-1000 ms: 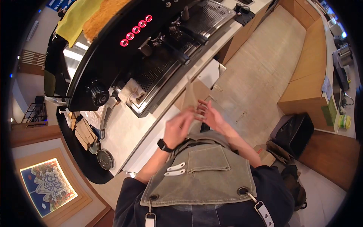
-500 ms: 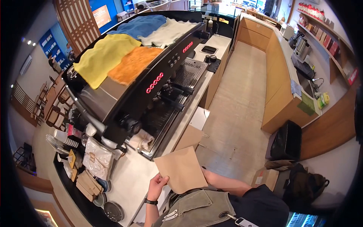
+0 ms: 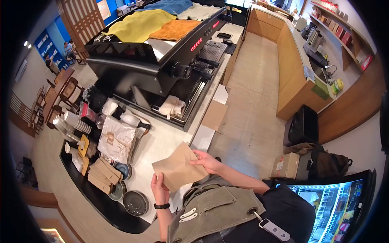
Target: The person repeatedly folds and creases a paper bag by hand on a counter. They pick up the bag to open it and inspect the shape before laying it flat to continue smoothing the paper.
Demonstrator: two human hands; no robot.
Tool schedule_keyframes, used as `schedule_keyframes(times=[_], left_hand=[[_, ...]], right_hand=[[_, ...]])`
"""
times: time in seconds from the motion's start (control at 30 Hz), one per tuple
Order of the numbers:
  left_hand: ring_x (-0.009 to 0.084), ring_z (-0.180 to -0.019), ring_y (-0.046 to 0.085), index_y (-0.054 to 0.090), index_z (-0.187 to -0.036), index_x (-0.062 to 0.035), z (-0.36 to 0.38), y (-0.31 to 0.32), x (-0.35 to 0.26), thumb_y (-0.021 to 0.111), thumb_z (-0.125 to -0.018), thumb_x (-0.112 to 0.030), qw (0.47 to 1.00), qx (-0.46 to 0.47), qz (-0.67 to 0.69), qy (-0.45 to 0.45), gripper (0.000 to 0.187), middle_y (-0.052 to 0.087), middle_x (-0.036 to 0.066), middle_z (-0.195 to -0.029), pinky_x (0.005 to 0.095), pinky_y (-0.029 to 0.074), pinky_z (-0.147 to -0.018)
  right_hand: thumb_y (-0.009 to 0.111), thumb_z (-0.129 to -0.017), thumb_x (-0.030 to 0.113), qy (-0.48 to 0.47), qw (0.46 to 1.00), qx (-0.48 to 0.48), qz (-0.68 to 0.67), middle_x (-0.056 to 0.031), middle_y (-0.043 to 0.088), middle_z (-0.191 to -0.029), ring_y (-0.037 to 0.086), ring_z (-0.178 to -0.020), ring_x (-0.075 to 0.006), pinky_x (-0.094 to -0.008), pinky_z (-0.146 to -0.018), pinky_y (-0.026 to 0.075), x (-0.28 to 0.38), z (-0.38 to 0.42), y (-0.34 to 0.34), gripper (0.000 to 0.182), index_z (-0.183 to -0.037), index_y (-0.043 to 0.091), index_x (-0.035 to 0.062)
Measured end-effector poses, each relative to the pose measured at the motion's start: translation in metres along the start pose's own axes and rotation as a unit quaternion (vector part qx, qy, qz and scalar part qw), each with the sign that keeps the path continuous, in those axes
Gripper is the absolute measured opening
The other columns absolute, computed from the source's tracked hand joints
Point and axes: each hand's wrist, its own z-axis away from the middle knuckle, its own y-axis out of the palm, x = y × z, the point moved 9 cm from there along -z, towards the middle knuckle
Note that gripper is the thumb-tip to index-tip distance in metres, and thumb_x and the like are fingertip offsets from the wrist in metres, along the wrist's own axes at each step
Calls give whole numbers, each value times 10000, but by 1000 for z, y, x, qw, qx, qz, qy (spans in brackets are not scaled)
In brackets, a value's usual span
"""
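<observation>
We see fairly bright, warm indoor light, pale glare at the far window (image 3: 292, 5), and a cold glow from the fridge (image 3: 330, 206). The paper (image 3: 178, 168) looks clear; distant shelves (image 3: 344, 34) look soft. Fisheye distortion bends our edges into black.

some fingers of my left hand (image 3: 160, 189) and right hand (image 3: 207, 162) hidden behind the brown paper (image 3: 177, 169), blue cloth (image 3: 169, 5) cut off along the top, glass-front fridge (image 3: 338, 204) partly behind my sleeve (image 3: 292, 206) and cropped below, cardboard box (image 3: 291, 167) label (image 3: 280, 165) too small to read
</observation>
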Motion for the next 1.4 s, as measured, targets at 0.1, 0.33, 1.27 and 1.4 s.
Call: schedule_keyframes(times=[0.1,0.33,1.27,1.4], left_hand=[[210,-1244,667,622,-1359,-14,-5,3,-19,611,-1109,-172,999,-7,45,22,296,702,89,-1337,398,548,-1056],[80,-982,657,728,-1237,-32,-9,-36,-45,700,-1084,-234,981,-145,-13,129,256,750,16,-1108,260,519,-868],[126,-897,757,795,-1212,43,69,-22,-72,809,-997,-125,975,-146,12,167,274,813,107,-1025,268,638,-790],[132,-912,764,789,-1187,40,76,-22,-74,803,-1006,-141,975,-147,-22,167,256,813,110,-1043,277,646,-825]], right_hand=[[755,-989,6,-76,995,48,54,-113,699,-1392,704,-1236,-196,-389,-1067,583,9,-19,17,629,-1559,492,33],[745,-1013,76,-336,842,-99,410,-145,567,-1552,536,-1461,-219,-362,-1158,497,71,-39,36,600,-1562,514,-1],[768,-1022,107,-23,919,160,361,-201,632,-1487,632,-1362,-237,-364,-1124,531,-43,-17,177,519,-1461,537,-44],[764,-1019,91,-35,913,156,376,-184,646,-1455,640,-1338,-221,-350,-1111,530,-47,-11,179,514,-1458,534,-43]])
